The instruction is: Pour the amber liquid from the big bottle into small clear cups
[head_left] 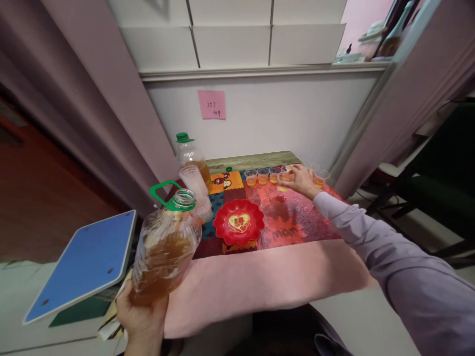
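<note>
Held in the left hand (143, 306), with the palm and fingers wrapped round the lower part: one large clear bottle (166, 257), uncapped, green handle at the neck, mouth upward, roughly half full of amber liquid, raised at the near left edge of the table. Pinched near the rim in the right hand (301, 180), with fingers closed to a cup's width: one small clear cup (284, 183), at the front of a row at the table's far side. Could not tell lifted from resting. Listed in that row, left of the hand: several small cups (263, 177), each with some yellow liquid in the bottom. Noted right of the hand: further cups (321, 179), at least one with liquid, the rest partly hidden. Found behind the held bottle: nested cups (194, 180), leaning, apparently unused, and a second bottle (195, 163), green-capped, with amber liquid inside. Recorded also: one loose green cap (229, 169) and one red scalloped plate (239, 222), centre table, without cups on it. Judged part done: a run of cups filled and lined up; left over, nested cups and ample liquid in both bottles.
</note>
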A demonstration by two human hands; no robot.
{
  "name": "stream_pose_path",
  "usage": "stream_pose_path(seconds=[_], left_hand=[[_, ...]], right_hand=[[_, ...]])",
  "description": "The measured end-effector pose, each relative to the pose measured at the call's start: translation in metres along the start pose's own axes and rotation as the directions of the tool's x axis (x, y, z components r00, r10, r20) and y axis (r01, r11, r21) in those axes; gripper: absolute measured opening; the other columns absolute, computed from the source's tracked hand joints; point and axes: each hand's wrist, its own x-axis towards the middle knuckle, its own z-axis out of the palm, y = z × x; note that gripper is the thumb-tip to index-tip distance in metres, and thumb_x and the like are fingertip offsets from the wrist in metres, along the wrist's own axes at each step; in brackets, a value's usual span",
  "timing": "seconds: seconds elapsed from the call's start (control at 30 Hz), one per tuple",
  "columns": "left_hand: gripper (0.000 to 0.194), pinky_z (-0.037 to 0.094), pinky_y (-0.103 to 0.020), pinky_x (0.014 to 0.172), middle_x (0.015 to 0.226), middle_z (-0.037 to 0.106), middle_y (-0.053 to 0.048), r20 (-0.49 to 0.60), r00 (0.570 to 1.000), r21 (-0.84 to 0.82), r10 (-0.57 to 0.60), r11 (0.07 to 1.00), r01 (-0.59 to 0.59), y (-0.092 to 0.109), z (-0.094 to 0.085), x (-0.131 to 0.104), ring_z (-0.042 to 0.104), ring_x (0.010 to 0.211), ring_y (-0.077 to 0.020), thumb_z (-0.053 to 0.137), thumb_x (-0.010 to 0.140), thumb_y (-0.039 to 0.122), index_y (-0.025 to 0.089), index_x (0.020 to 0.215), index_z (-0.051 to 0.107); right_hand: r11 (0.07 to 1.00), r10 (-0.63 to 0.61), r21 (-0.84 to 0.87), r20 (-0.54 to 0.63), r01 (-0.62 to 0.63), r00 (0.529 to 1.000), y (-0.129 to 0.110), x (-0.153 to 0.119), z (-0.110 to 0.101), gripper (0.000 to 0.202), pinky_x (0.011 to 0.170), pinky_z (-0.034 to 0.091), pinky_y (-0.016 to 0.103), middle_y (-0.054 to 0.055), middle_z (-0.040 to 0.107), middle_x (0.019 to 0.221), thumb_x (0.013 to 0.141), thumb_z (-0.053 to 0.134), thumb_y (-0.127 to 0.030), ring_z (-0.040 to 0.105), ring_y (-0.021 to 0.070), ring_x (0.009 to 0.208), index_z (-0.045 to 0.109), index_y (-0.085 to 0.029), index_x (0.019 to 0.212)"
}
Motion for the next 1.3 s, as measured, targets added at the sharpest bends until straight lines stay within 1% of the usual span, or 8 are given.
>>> stream_pose_path(seconds=[0.13,0.33,0.5,0.7,0.87,0.97,1.1,1.3], left_hand=[[0.020,0.047,-0.037,0.108,0.093,0.072,0.002,0.024,0.999,0.031,0.029,0.999,-0.030,0.000,0.000,-0.001,0.063,0.102,-0.0224,0.071,0.078,0.041,0.026,0.091,0.072],[0.021,0.046,-0.037,0.111,0.096,0.073,0.003,-0.003,1.000,0.039,0.031,0.999,-0.030,0.002,0.006,-0.006,0.063,0.103,-0.0215,0.071,0.076,0.039,0.025,0.091,0.074],[0.017,0.045,-0.040,0.114,0.092,0.074,0.003,-0.016,0.999,0.055,0.035,0.998,-0.034,0.002,0.004,-0.006,0.063,0.105,-0.0231,0.069,0.078,0.038,0.026,0.088,0.073],[0.020,0.046,-0.043,0.115,0.094,0.075,0.003,-0.003,1.000,0.078,0.023,0.997,-0.022,0.001,0.000,-0.003,0.063,0.107,-0.0255,0.068,0.080,0.042,0.027,0.092,0.075],[0.018,0.044,-0.041,0.116,0.094,0.075,0.003,0.003,0.998,0.058,0.056,0.997,-0.056,0.002,0.002,-0.004,0.063,0.106,-0.0248,0.072,0.077,0.040,0.027,0.089,0.074],[0.017,0.043,-0.038,0.116,0.097,0.075,0.003,-0.026,0.999,0.022,0.023,1.000,-0.022,0.002,0.002,-0.004,0.063,0.104,-0.0223,0.072,0.077,0.038,0.026,0.089,0.074],[0.018,0.046,-0.037,0.110,0.095,0.074,0.003,-0.044,0.999,0.012,-0.005,1.000,0.005,0.000,-0.001,-0.001,0.063,0.100,-0.0205,0.071,0.076,0.037,0.024,0.089,0.073],[0.023,0.050,-0.038,0.102,0.096,0.073,0.001,-0.018,1.000,0.036,0.002,0.999,-0.001,-0.002,-0.007,0.005,0.064,0.099,-0.0221,0.071,0.075,0.040,0.024,0.092,0.073]], right_hand=[[0.977,0.164,-0.139,-0.002,-0.163,0.986,0.046,0.017,-0.017,0.057,0.127,0.020,0.067,0.028,0.054,0.156,0.085,0.081,-0.056,0.044,0.0431,0.147,0.075,-0.011,0.119],[0.951,0.264,-0.162,-0.023,-0.264,0.964,0.075,0.027,-0.025,0.054,0.121,0.022,0.067,0.033,0.060,0.141,0.089,0.074,-0.059,0.045,0.0451,0.139,0.078,-0.008,0.107],[0.947,0.275,-0.164,-0.031,-0.276,0.961,0.087,0.028,-0.013,0.056,0.120,0.020,0.067,0.036,0.060,0.140,0.091,0.071,-0.059,0.045,0.0468,0.138,0.079,-0.006,0.107],[0.932,0.309,-0.194,-0.012,-0.306,0.951,0.098,0.026,0.003,0.058,0.123,0.020,0.070,0.029,0.053,0.156,0.085,0.075,-0.063,0.040,0.0461,0.148,0.079,-0.012,0.113],[0.921,0.334,-0.209,-0.008,-0.328,0.943,0.104,0.026,0.011,0.059,0.124,0.021,0.071,0.028,0.051,0.158,0.086,0.073,-0.064,0.040,0.0454,0.149,0.079,-0.013,0.116],[0.919,0.334,-0.217,-0.007,-0.328,0.942,0.107,0.026,0.016,0.063,0.124,0.020,0.069,0.028,0.050,0.158,0.088,0.070,-0.067,0.040,0.0445,0.149,0.078,-0.012,0.119],[0.916,0.335,-0.225,-0.022,-0.331,0.942,0.109,0.025,0.018,0.063,0.124,0.023,0.067,0.027,0.050,0.160,0.090,0.068,-0.066,0.039,0.0432,0.151,0.078,-0.013,0.122],[0.912,0.325,-0.269,0.012,-0.310,0.946,0.106,0.025,0.011,0.062,0.123,0.019,0.073,0.024,0.049,0.162,0.089,0.069,-0.068,0.037,0.0457,0.150,0.079,-0.016,0.120]])
